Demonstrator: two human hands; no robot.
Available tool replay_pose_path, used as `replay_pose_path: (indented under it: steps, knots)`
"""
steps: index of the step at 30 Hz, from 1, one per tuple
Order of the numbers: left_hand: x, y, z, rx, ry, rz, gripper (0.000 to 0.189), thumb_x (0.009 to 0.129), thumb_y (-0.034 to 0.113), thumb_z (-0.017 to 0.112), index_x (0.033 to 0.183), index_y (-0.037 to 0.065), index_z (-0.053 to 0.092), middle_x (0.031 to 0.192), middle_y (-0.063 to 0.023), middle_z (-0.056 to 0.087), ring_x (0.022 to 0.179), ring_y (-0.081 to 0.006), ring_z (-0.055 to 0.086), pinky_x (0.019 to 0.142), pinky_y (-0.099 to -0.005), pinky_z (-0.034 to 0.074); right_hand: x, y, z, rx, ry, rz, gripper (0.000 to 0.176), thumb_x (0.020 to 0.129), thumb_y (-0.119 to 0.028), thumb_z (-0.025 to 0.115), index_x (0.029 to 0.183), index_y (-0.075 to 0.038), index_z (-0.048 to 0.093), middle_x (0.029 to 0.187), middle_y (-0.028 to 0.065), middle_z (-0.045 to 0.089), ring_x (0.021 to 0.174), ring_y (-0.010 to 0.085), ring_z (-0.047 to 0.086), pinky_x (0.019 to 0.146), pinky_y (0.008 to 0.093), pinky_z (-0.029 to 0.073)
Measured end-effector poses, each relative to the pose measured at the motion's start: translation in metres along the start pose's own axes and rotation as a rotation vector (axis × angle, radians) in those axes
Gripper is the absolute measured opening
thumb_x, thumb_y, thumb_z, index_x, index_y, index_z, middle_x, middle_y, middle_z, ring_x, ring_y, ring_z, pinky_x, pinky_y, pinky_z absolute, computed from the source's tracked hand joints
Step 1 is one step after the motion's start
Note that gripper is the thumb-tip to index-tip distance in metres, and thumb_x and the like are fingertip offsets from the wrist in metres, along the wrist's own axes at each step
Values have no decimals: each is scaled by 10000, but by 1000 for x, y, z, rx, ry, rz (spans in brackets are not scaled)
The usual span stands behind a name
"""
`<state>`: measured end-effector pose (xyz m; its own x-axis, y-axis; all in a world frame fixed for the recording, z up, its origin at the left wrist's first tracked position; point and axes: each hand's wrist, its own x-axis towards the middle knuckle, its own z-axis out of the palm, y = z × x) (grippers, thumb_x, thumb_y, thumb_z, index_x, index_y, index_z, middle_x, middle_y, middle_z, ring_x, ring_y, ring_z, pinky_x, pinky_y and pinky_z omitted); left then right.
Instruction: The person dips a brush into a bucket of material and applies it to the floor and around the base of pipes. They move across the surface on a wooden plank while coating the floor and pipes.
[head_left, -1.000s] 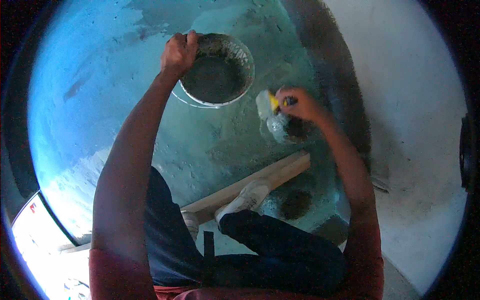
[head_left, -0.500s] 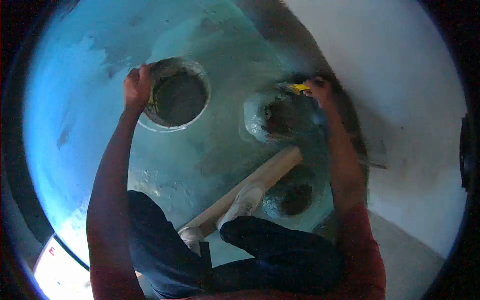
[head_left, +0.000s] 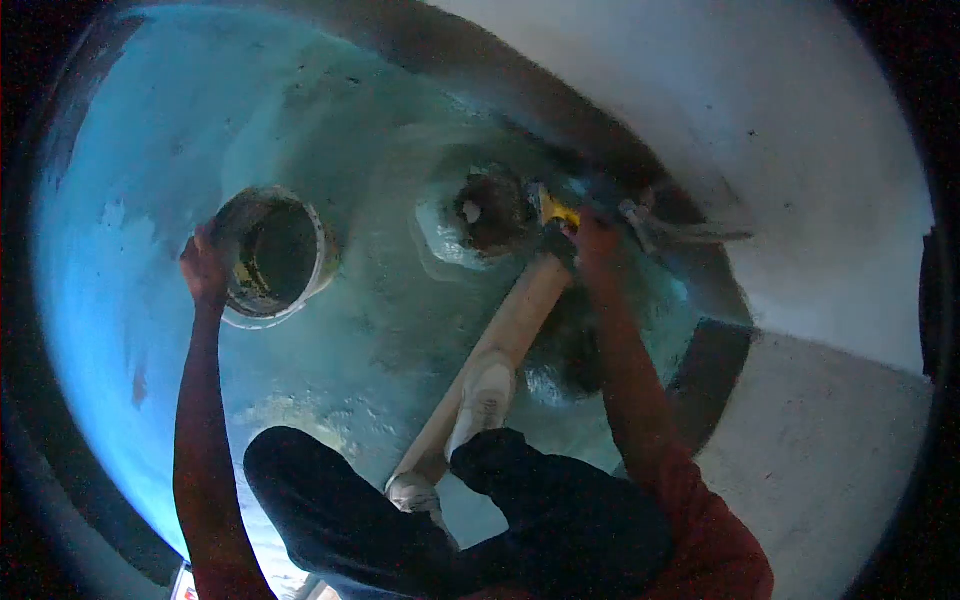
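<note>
My left hand (head_left: pixel 205 268) is closed on the near-left rim of a bucket (head_left: pixel 322 250), which is smeared inside and holds dark contents. My right hand (head_left: pixel 595 238) grips a small yellow tool (head_left: pixel 558 212) low by the wet, blue-green floor (head_left: pixel 370 300). Blur and shadow hide whether it is a brush or a scraper. Just left of the tool is a round, dark-centred mound (head_left: pixel 440 225) with a glossy side. A light wooden plank (head_left: pixel 510 320) runs from near my right hand towards my feet.
My white shoes (head_left: pixel 485 400) rest on the plank. Another shadowed mound (head_left: pixel 560 380) lies to its right. A dark band (head_left: pixel 600 110) borders the pale wall (head_left: pixel 720 110), and grey floor (head_left: pixel 810 440) shows at lower right.
The view has turned. My right hand, with the yellow tool, has come closer to the plank's far end and the tool is angled differently. My left hand still holds the bucket's rim.
</note>
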<state>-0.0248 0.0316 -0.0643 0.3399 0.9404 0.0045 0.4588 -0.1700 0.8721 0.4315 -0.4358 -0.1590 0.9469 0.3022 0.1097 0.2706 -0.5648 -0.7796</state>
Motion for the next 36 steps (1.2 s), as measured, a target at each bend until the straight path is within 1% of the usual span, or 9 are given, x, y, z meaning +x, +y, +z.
replay_pose_path:
  steps: [2, 4, 6, 11, 16, 19, 23, 30, 36]
  knots:
    - [1, -9, -3, 59, -35, 108, 473, 975, 358, 362, 1059, -36, 611, 923, -124, 638, 850, -199, 567, 778, -350, 442, -31, -49, -8, 342, 131, 433, 265, 806, -173, 641, 974, 15, 559, 910, 117, 603, 698, 243, 621, 611, 345, 529]
    - [7, -15, -4, 45, -79, 141, 474, 976, 359, 353, 1078, -28, 608, 957, -128, 637, 871, -202, 569, 790, -350, 441, -57, -51, -24, 72, 113, 343, 262, 821, -181, 625, 1000, 0, 562, 920, 98, 600, 705, 222, 613, 658, 362, 516]
    - [10, -14, -6, -27, -129, 89, 475, 976, 364, 350, 1091, -19, 606, 991, -133, 636, 889, -201, 571, 798, -349, 440, -88, -30, -29, -931, -36, -402, 266, 839, -197, 612, 1025, -13, 565, 936, 83, 599, 706, 194, 604, 717, 375, 497]
    - [14, -31, -13, 243, -113, 184, 419, 958, 351, 384, 1088, 24, 612, 938, -165, 625, 878, -276, 589, 784, -385, 444, -147, -67, -28, 689, 61, 294, 240, 886, -249, 582, 987, -32, 591, 859, 69, 614, 748, 131, 608, 769, 314, 468]
    - [6, 9, 2, 392, -90, 443, 296, 907, 212, 465, 1161, 111, 580, 915, -158, 572, 849, -288, 562, 766, -405, 442, -160, -182, -64, 506, 327, 460, 182, 862, -219, 624, 884, -44, 583, 787, 48, 605, 727, 108, 590, 697, 286, 477]
    - [-9, 71, 25, 806, -89, 605, 246, 890, 250, 538, 1069, 105, 623, 909, -134, 575, 833, -270, 555, 753, -396, 438, -150, -248, -105, 455, 254, 369, 129, 837, -133, 651, 856, -37, 566, 806, 52, 609, 730, 118, 590, 677, 272, 489]
    - [-7, 61, 66, 207, -117, 244, 252, 891, 327, 547, 975, 131, 681, 920, -107, 564, 861, -272, 540, 762, -417, 443, -125, -301, -112, 482, -32, 224, 114, 808, -62, 667, 883, -37, 584, 859, 54, 616, 794, 121, 595, 696, 267, 493]
    - [-50, 175, 90, 502, -131, 261, 305, 899, 377, 510, 991, 160, 705, 942, -98, 520, 923, -272, 519, 787, -413, 449, -97, -337, 22, 507, -557, -614, 211, 667, -23, 705, 843, -49, 593, 845, 92, 605, 822, 226, 600, 737, 328, 469]
    - [-51, 179, 99, 578, -134, 326, 309, 905, 371, 494, 1017, 166, 696, 936, -106, 532, 931, -283, 518, 800, -415, 446, -127, -300, 148, 278, -773, -632, 236, 594, -34, 679, 808, -29, 581, 811, 141, 595, 811, 343, 576, 717, 405, 457]
